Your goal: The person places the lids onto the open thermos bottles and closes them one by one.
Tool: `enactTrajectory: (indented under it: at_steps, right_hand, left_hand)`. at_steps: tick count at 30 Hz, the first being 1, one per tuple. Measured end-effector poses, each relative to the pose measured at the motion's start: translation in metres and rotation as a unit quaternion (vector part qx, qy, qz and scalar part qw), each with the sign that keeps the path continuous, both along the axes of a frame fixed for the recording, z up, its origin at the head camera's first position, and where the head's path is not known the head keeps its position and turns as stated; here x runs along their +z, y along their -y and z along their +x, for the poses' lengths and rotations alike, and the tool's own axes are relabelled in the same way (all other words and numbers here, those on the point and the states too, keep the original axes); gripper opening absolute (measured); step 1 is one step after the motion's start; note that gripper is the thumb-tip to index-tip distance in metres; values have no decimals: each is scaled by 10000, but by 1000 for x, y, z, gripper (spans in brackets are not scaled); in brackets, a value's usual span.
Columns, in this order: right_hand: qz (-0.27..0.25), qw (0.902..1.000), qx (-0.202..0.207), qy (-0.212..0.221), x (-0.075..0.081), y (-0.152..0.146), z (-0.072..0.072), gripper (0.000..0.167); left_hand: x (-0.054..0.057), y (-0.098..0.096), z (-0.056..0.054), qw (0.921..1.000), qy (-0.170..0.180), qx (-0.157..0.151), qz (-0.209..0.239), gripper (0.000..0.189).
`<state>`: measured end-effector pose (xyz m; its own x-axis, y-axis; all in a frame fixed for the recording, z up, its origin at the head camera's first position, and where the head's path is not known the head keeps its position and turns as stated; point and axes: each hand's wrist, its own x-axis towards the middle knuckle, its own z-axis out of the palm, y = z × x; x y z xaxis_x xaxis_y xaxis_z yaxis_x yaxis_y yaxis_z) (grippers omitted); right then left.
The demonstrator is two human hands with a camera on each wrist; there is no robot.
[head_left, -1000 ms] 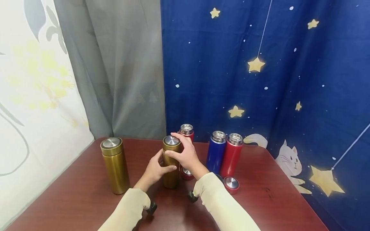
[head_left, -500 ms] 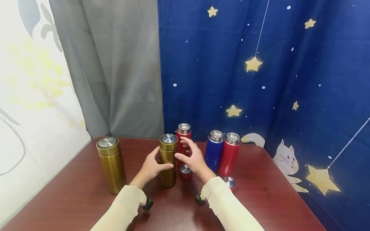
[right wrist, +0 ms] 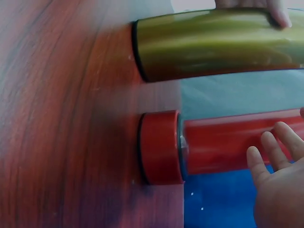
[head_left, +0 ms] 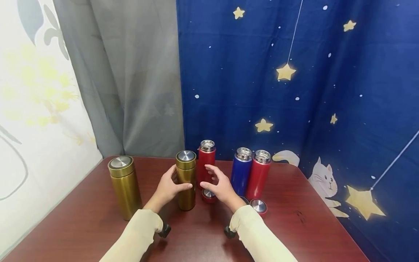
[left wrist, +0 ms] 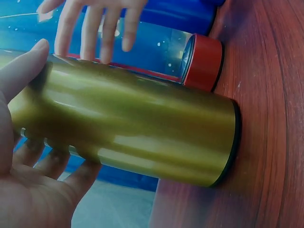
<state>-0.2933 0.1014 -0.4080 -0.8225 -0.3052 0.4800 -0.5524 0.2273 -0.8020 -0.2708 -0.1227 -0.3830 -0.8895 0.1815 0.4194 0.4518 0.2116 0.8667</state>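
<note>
My left hand (head_left: 166, 189) holds a gold thermos flask (head_left: 187, 198) that has its steel-topped lid on. In the left wrist view the thumb lies along one side of the gold flask (left wrist: 142, 128), with the fingers curled round the other. My right hand (head_left: 223, 187) is off the flask, its fingers loosely spread, and grips nothing. Behind it stands an uncapped red thermos flask (head_left: 207, 158). A red lid (head_left: 208, 197) lies on the table in front of that one; the right wrist view shows the red lid (right wrist: 161, 147) beside the fingers.
Another capped gold flask (head_left: 126, 191) stands at the left. On the right, an uncapped blue flask (head_left: 241, 178) and an uncapped red flask (head_left: 258, 180) stand side by side. A second red lid (head_left: 258, 206) lies before them, partly covering a dark lid. Curtains close off the table's (head_left: 196, 240) back.
My right hand has come off the gold flask's lid and moved right and slightly down. My left hand has stayed on the gold flask, which now appears slightly further left.
</note>
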Motion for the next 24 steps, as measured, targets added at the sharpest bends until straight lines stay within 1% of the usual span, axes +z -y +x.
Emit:
enactTrajectory:
  at_steps: [5,7,12,18,20,24]
  right_hand:
    - [177,9994,252,156,-8,-3,-2,61]
    - [284,9986,361,246,-10,-3,-2,62]
    - [548,9964,389,517,-17,-5,-3,63]
    - [558,9939,461,828,-21,-9,-5,62]
    - [649,9933,473,831,-23,-10,-6,62]
    - [1072,9904,364,790,-25,-11,-7,64]
  left_hand:
    - [-20,9,-21,9998,17,209,26,80]
    - [-24,12,-25,9996,33,274,-7,81]
    - [-25,17,-26,9993,19,355,84,82]
    - [-23,19,-26,9988,12,458,194,81]
    - [-23,19,-26,9985,42,496,214,80]
    - [-21,21,-26,9979,128,584,240,79]
